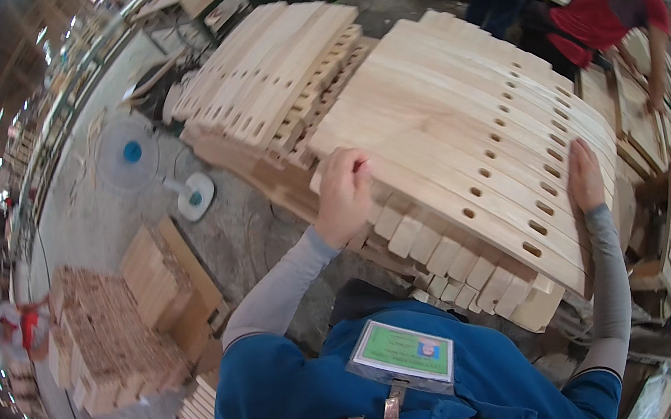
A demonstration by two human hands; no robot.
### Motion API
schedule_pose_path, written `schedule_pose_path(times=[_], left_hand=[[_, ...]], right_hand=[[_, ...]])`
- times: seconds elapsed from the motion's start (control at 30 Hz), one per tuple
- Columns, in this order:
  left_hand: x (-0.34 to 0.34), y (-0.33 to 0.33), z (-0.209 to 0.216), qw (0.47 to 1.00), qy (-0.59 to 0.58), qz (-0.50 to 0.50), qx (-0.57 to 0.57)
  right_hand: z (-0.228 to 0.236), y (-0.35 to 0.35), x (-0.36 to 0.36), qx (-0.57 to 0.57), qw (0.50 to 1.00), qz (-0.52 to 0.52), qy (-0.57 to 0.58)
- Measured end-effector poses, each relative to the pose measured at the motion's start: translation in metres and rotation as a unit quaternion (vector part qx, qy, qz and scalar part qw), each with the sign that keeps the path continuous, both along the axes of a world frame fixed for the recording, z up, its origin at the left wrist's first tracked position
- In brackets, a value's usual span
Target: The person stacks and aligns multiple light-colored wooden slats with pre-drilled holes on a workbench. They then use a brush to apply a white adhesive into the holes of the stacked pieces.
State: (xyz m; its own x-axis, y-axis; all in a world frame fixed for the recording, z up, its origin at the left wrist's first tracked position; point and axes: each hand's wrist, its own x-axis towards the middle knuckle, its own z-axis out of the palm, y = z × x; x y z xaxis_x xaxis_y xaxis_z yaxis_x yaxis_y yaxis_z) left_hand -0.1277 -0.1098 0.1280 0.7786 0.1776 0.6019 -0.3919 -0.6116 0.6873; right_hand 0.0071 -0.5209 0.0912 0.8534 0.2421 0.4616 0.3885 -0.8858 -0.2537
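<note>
No bin or box holds the work here; the pale wooden parts simply lie piled on one another, and the big stack of slats [465, 157] fills the middle and the three o'clock side of the view. Each slat is a long, slightly curved board of light, smooth-sanded wood with rounded edges, pierced by a row of small oval slots that run in lines toward four o'clock, and the cut ends at the near side form a stepped, blocky edge. The left hand [343, 193] sits at the stack's ten o'clock corner, fingers curled down over the end of the top slat, closed on its edge. The right hand [584, 175] lies flat at the stack's three o'clock side, fingers stretched out and pressed against the slats, gripping nothing that I can make out. Both forearms wear grey sleeves under a blue shirt with a green badge [403, 354] at six o'clock. A second stack of slotted boards [273, 68] lies just beyond, at twelve o'clock, of the same pale wood. On the grey concrete floor at nine o'clock stands a white floor fan [130, 152], and at eight o'clock a heap of short wooden blocks [113, 335], rougher and browner. At two o'clock a person in a red shirt [607, 8] bends over more curved boards.
</note>
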Motion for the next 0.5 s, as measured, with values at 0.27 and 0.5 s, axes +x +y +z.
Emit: schedule_pose_path(times=[0.27,0.5], left_hand=[[-0.142,0.135,-0.095,0.95,0.189,0.238,-0.07],[-0.244,0.223,-0.148,0.922,0.25,0.287,-0.065]], right_hand=[[0.043,0.02,-0.012,-0.079,0.997,0.005,0.009],[0.067,0.261,-0.104,0.108,0.974,0.18,0.08]])
